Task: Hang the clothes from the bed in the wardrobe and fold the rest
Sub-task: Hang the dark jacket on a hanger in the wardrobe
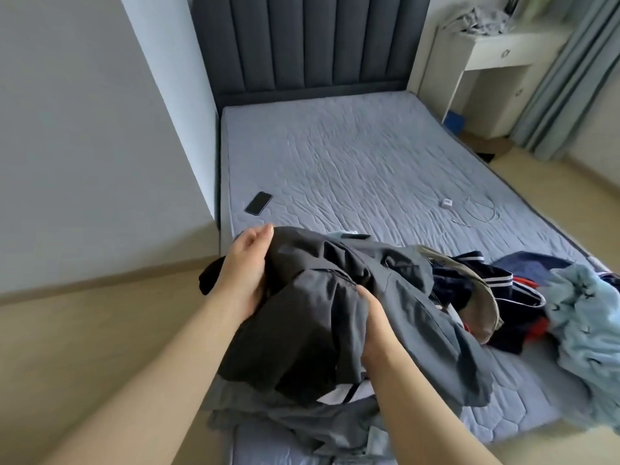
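A bed with a pale blue-grey quilted mattress cover fills the middle of the room. Its dark grey padded headboard stands against the far wall. A plain pale wall runs along the left side, and a beige floor shows on both sides of the bed. At the upper right a white worktop with a small drawer carries a crumpled heap of light cloth, and a grey-green curtain hangs just beside it. A blue box sits on the floor below the worktop.

On the mattress, a dark phone lies near the left edge. A white charger plug and its looped cable lie towards the right edge, well apart from the phone.

At the near end of the bed, both hands hold up a dark grey garment, bunched and draping down onto more grey cloth on the mattress. The left hand clasps the garment's left side, its fingertips showing at the top edge. The right hand grips a fold lower down, its fingers buried in the fabric. To the right of them, a loose pile of clothes rests on the mattress, with navy pieces trimmed in white stripes and a bit of red. A light blue garment is heaped at the bed's right edge.
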A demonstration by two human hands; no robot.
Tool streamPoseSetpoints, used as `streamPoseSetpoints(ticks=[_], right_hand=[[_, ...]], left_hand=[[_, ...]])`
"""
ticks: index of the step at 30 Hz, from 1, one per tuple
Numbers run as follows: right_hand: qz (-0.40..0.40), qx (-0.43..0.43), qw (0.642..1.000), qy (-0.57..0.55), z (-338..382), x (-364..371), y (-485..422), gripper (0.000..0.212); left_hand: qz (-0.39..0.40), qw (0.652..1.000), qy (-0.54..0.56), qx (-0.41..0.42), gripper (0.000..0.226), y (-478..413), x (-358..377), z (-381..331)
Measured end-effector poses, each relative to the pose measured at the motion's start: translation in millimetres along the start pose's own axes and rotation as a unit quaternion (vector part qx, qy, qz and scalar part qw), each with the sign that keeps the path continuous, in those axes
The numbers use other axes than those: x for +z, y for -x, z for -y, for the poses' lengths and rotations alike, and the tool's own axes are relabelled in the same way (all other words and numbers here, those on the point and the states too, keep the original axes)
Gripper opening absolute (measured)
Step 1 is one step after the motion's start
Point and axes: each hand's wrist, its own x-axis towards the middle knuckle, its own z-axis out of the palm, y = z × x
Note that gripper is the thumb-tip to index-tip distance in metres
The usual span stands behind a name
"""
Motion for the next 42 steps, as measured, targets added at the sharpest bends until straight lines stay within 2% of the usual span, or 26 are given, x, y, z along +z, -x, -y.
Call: streamPoseSetpoints(ticks=[1, 2, 3, 4, 6, 7, 8, 11, 14, 15, 17, 20, 22, 23, 25, 27, 30, 31, 32, 34, 35, 37, 39, 40, 41, 42], right_hand=[[-0.002, 0.002, 0.999, -0.041, -0.8, 4.4, -0.2, 0.034], [-0.013, -0.002, 0.997, -0.078, -0.5, 6.3, -2.2, 0.036], [-0.021, -0.009, 0.994, -0.108, 2.0, 11.4, -1.6, 0.037], [-0.036, -0.012, 0.991, -0.132, 1.0, 10.8, -6.6, 0.036], [-0.057, -0.006, 0.984, -0.171, -3.0, 11.1, -8.9, 0.032], [-0.058, 0.003, 0.983, -0.176, -4.7, 13.1, -7.6, 0.028], [-0.064, 0.011, 0.983, -0.171, -6.6, 12.4, -8.5, 0.025], [-0.076, 0.008, 0.984, -0.161, -6.7, 18.9, -8.3, 0.025], [-0.079, -0.014, 0.984, -0.157, -3.2, 23.9, -7.5, 0.028], [-0.086, -0.019, 0.984, -0.152, -1.2, 25.1, -6.7, 0.026], [-0.128, -0.029, 0.985, -0.108, 4.4, 25.1, -9.9, 0.021], [-0.2, -0.05, 0.978, -0.039, 11.4, 21.5, -16.1, 0.024], [-0.216, -0.105, 0.97, 0.044, 10.9, 18.3, -17.3, 0.016], [-0.207, -0.152, 0.96, 0.112, 8.6, 16.2, -17.5, 0.021], [-0.129, -0.246, 0.928, 0.25, 2.3, 15.3, -17.3, 0.047], [-0.045, -0.278, 0.872, 0.401, -4.8, 20.2, -18.0, 0.066], [-0.068, -0.233, 0.785, 0.57, -3.8, 33.8, -24.8, 0.063], [-0.101, -0.208, 0.78, 0.582, -2.4, 39.4, -25.1, 0.057], [-0.131, -0.194, 0.793, 0.562, -0.4, 40.9, -26.1, 0.051], [-0.162, -0.137, 0.936, 0.281, 6.6, 47.6, -25.1, 0.039], [-0.148, -0.092, 0.975, 0.139, 9.5, 48.9, -23.5, 0.036], [-0.11, -0.062, 0.992, 0.001, 15.0, 43.6, -17.8, 0.031], [-0.09, -0.083, 0.992, -0.036, 20.0, 38.6, -11.5, 0.036], [-0.093, -0.093, 0.99, -0.049, 21.7, 36.5, -10.0, 0.038], [-0.096, -0.105, 0.989, -0.046, 22.3, 33.7, -9.7, 0.039], [-0.102, -0.115, 0.988, -0.033, 21.9, 30.6, -9.0, 0.039]], left_hand=[[0.036, 0.995, -0.071, 0.053, 0.035, 2.2, -7.1, 5.8], [0.108, 0.983, -0.133, 0.073, 0.061, 5.3, -15.5, 13.9], [0.185, 0.96, -0.199, 0.068, 0.087, 8.2, -23.2, 25.3], [0.242, 0.927, -0.28, 0.064, 0.1, 11.4, -27.1, 38.5], [0.281, 0.84, -0.459, 0.073, 0.11, 16.3, -33.9, 70.7], [0.269, 0.815, -0.509, 0.069, 0.113, 18.7, -36.7, 85.5], [0.245, 0.813, -0.525, 0.061, 0.112, 19.8, -38.3, 97.3], [0.135, 0.886, -0.443, 0.035, 0.075, 16.2, -45.5, 117.2], [0.134, 0.899, -0.418, -0.012, 0.014, 8.2, -42.7, 120.3], [0.132, 0.903, -0.408, -0.03, 0.008, 7.9, -39.9, 115.6], [0.103, 0.918, -0.381, -0.03, 0.013, 2.2, -36.5, 102.7], [0.05, 0.929, -0.363, 0.04, 0.016, -12.5, -35.8, 70.6], [0.064, 0.94, -0.329, 0.059, 0.02, -19.9, -37.4, 39.2], [0.09, 0.941, -0.321, 0.063, 0.025, -22.2, -37.4, 23.9], [0.161, 0.938, -0.306, 0.041, 0.028, -25.0, -34.2, -5.3], [0.241, 0.93, -0.275, -0.033, 0.024, -26.3, -31.0, -29.1], [0.326, 0.896, -0.28, -0.115, 0.025, -24.4, -22.2, -52.0], [0.329, 0.888, -0.304, -0.106, 0.026, -24.8, -18.4, -56.3], [0.32, 0.886, -0.327, -0.079, 0.026, -25.3, -15.5, -59.0], [0.278, 0.895, -0.349, 0.01, 0.014, -27.5, -14.1, -58.6], [0.266, 0.894, -0.356, 0.053, 0.011, -28.4, -16.9, -56.3], [0.279, 0.863, -0.409, 0.1, 0.045, -29.9, -29.2, -43.1], [0.283, 0.793, -0.533, 0.088, 0.081, -30.1, -41.5, -22.5], [0.268, 0.754, -0.594, 0.083, 0.085, -31.1, -47.7, -9.1], [0.243, 0.733, -0.631, 0.074, 0.073, -33.6, -54.1, 5.0], [0.208, 0.733, -0.644, 0.068, 0.046, -36.4, -58.9, 15.3]])
